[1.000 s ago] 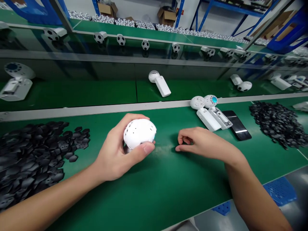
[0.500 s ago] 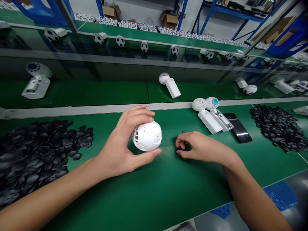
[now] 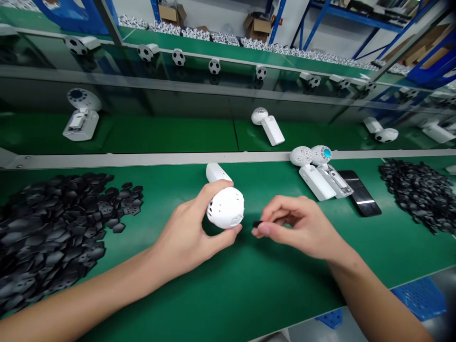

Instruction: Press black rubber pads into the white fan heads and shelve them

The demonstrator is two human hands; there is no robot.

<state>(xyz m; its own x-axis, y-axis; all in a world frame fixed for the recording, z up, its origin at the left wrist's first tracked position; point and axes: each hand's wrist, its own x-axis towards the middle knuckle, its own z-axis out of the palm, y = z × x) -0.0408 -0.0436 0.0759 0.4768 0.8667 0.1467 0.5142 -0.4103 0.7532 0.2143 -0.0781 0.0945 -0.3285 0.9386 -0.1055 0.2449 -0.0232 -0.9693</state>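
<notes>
We have our left hand [image 3: 190, 228] clamped around the white ball [image 3: 226, 209] over the table [image 3: 213, 294], its handle [image 3: 215, 172] pointing away from us. Our right hand [image 3: 295, 223] pinches the black piece [image 3: 256, 223] just right of the ball, gap between them.

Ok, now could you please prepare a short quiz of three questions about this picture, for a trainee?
1. Multiple choice: what is at the fingertips of the right hand?
a) a screwdriver
b) a small black piece
c) a cardboard box

2. True or false: the left hand holds a rounded white part.

3. Fill in the blank: between the two white units lying side by side and the right-hand pile of black pieces lies a dark ______.

Key:
1. b
2. True
3. phone-like device
</notes>
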